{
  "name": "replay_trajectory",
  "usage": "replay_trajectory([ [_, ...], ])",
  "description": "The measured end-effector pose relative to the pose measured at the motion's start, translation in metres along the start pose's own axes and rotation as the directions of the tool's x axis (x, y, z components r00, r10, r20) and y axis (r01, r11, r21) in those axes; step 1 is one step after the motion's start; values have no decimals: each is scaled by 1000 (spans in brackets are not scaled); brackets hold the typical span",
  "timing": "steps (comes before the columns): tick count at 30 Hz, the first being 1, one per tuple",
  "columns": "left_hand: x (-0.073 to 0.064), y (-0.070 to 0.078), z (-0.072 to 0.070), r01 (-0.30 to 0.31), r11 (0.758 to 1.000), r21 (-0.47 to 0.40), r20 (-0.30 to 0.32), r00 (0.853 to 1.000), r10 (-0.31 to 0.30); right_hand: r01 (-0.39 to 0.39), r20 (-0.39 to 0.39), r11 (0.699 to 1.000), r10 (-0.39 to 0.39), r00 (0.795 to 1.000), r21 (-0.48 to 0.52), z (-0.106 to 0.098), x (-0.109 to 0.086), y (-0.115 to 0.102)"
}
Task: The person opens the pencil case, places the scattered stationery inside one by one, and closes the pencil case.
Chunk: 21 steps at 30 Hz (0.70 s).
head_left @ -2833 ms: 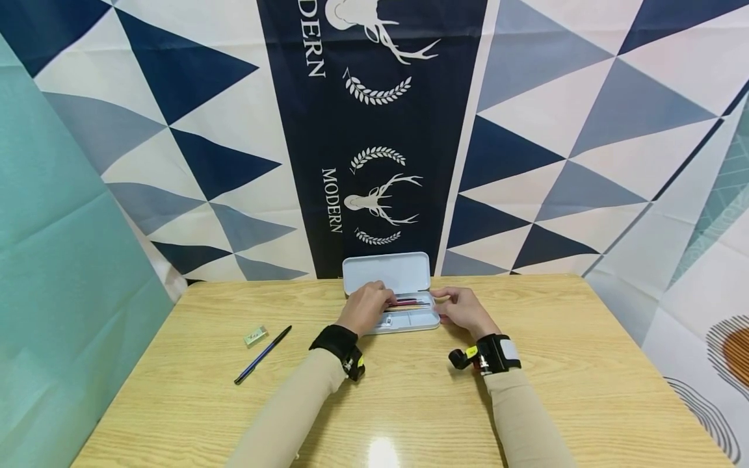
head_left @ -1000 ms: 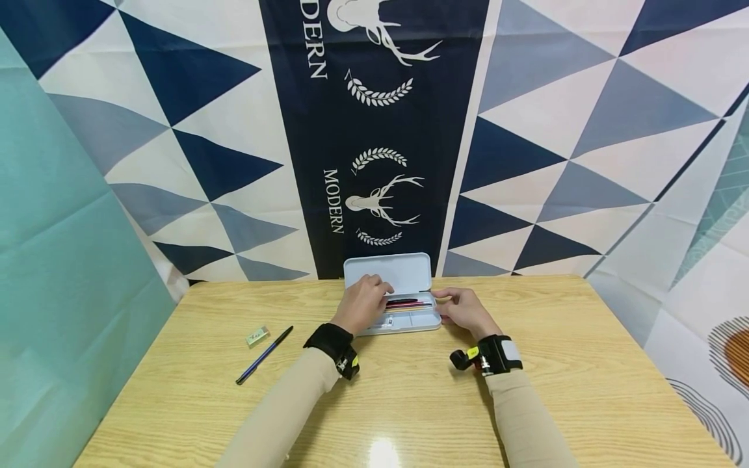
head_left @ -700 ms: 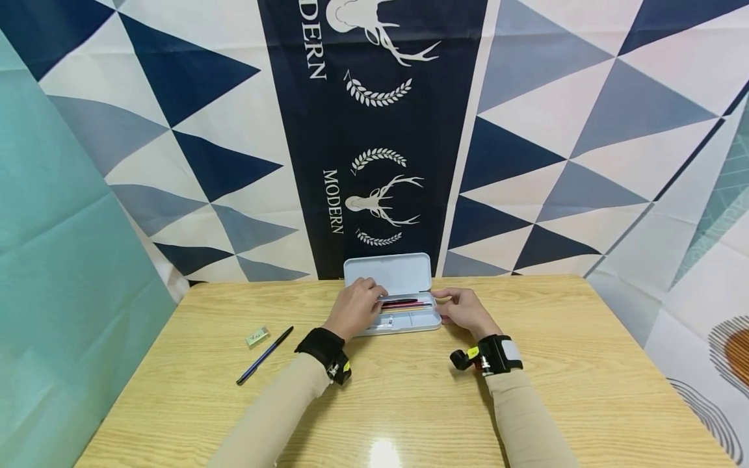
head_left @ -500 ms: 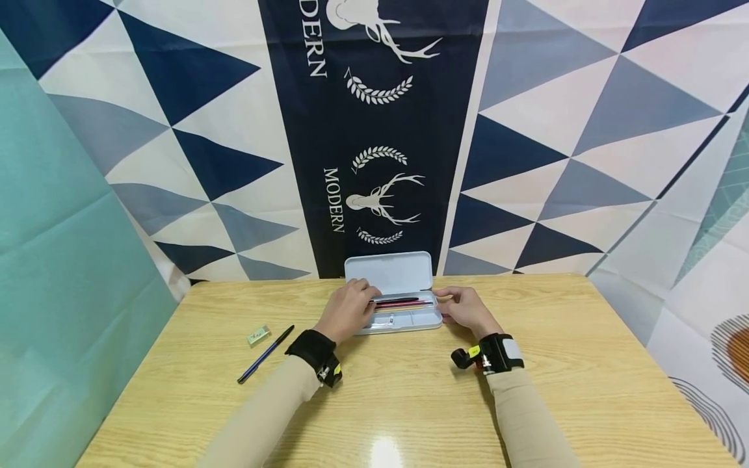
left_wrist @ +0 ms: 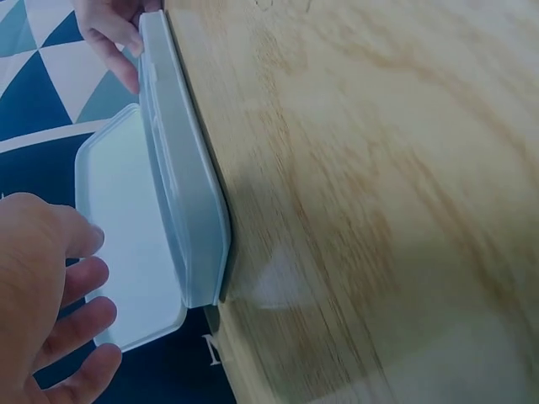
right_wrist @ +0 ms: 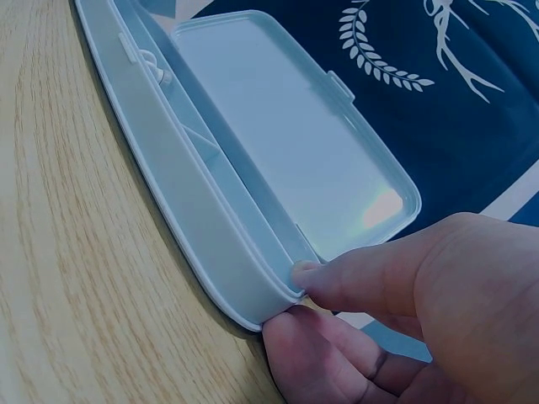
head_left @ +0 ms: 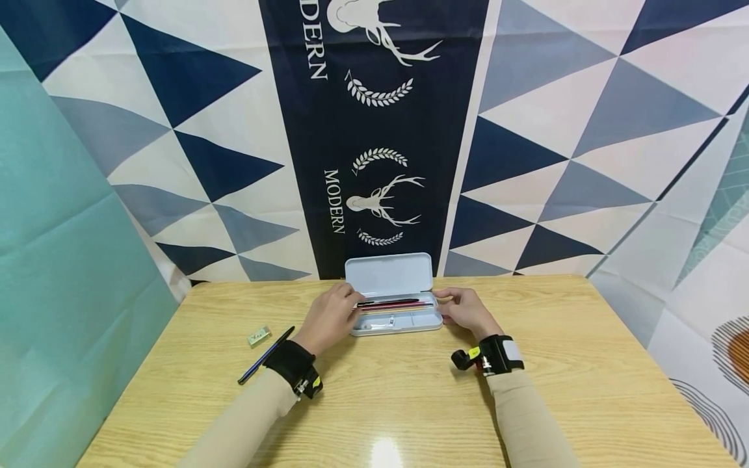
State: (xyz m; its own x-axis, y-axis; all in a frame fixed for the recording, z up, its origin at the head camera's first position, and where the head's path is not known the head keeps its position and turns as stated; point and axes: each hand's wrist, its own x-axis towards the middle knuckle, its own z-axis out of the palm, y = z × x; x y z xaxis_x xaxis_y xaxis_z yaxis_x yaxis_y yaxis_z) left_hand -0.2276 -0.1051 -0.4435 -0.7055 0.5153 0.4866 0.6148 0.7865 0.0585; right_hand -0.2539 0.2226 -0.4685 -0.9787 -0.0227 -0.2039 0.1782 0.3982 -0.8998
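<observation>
A pale blue pencil case stands at the table's back edge, its lid raised against the backdrop. Several slim pencils or pens, black, red and yellowish, lie lengthwise in its rear part. A small whitish object lies in the front compartment; its kind is unclear. My right hand pinches the case's right end, with one digit over the rim and others against the outer wall. At the left end is my left hand; in the left wrist view its fingers are loosely bent, holding nothing, apart from the case.
A blue pen with a dark end lies slantwise on the wooden table, partly behind the left wrist strap. Beside it rests a small eraser-like block in a printed sleeve. A patterned cloth backdrop rises behind the table.
My left hand has moved left from over the case to its left end, uncovering more of the pencils. The right hand stays at the right end.
</observation>
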Motion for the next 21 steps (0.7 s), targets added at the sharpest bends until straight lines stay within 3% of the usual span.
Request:
replay_trajectory([
  [13, -23, -3, -12, -78, 995, 61, -26, 997, 79, -12, -8, 1000, 12, 1000, -5, 0, -2, -1],
  [21, -39, -5, -17, -68, 997, 42, -15, 998, 69, -21, -15, 1000, 21, 1000, -9, 2, -1, -2],
])
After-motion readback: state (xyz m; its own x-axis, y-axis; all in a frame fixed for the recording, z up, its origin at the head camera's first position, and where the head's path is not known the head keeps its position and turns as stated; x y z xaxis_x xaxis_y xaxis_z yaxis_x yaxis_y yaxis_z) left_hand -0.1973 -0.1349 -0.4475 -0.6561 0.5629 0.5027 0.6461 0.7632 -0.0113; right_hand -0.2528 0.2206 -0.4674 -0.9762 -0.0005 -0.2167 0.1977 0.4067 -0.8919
